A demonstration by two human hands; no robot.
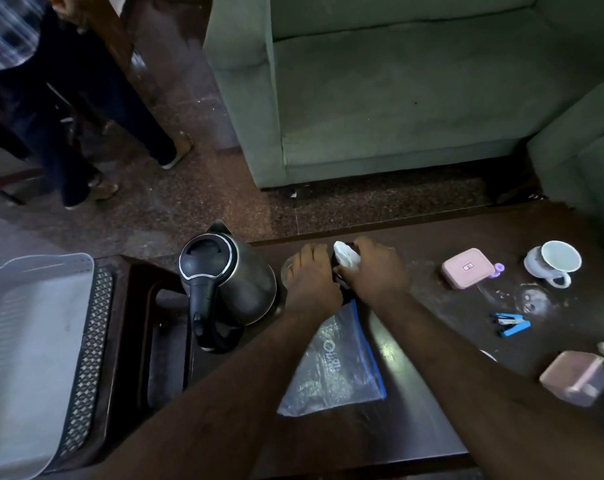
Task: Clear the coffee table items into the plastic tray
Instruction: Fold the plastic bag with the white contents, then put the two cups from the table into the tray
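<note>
Both my hands meet at the far edge of the dark coffee table (pixel 432 358). My left hand (pixel 311 282) lies curled over a small glass (pixel 287 270) beside the steel kettle (pixel 228 275). My right hand (pixel 376 268) grips a white crumpled tissue (pixel 345 256) against a dark object that is mostly hidden. A clear zip bag with a blue seal (pixel 335 368) lies under my wrists. The grey plastic tray (pixel 27 341) sits on a lower stand to the left. On the right lie a pink case (pixel 467 268), a white cup on a saucer (pixel 555 263), a blue stapler (pixel 512 323) and a pink box (pixel 576 377).
A green sofa (pixel 397 98) stands beyond the table, with a strip of speckled floor between. Another person's legs (pixel 86 133) are at the upper left. A dark patterned tray (pixel 92 358) lies under the plastic tray.
</note>
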